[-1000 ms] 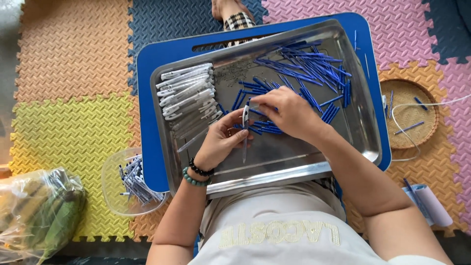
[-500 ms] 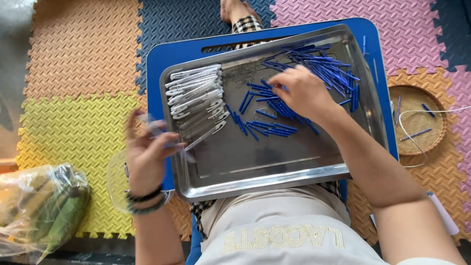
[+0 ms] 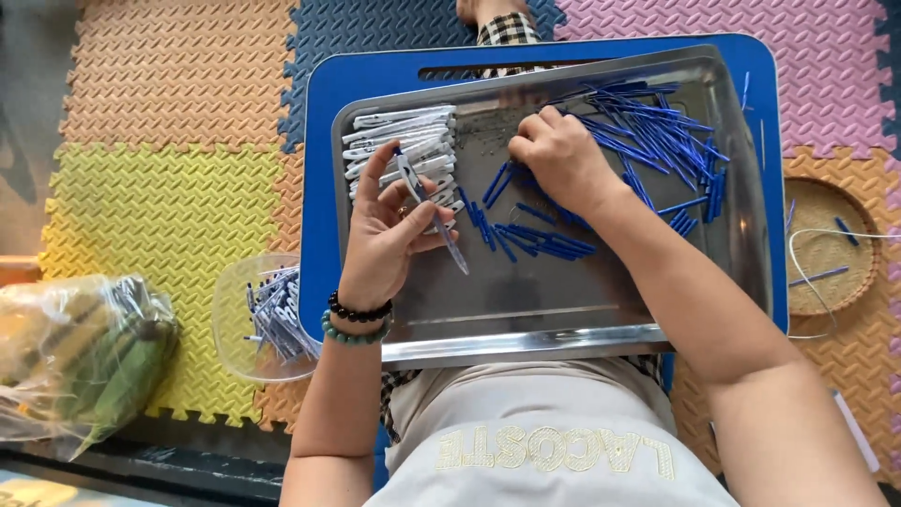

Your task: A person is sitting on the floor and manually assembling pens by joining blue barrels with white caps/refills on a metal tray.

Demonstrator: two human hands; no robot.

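A steel tray (image 3: 563, 314) rests on a blue lap table (image 3: 324, 188). In the tray's far left corner lies a row of clear pen barrels (image 3: 399, 136). Blue pen refills (image 3: 657, 131) are heaped at the far right, with a few more loose refills (image 3: 535, 239) in the middle. My left hand (image 3: 389, 230) holds a clear pen barrel (image 3: 427, 202) slantwise over the tray's left side. My right hand (image 3: 558, 155) is pressed down among the blue refills with its fingers curled; whether it grips one is hidden.
A clear plastic tub (image 3: 263, 314) with several finished pens sits on the foam mat left of the table. A plastic bag (image 3: 84, 357) with green contents lies further left. A round woven basket (image 3: 831, 244) with a few refills stands at the right.
My left hand came back from the clear tub to the tray and now holds a pen barrel. My right hand stayed among the blue refills, shifting slightly left.
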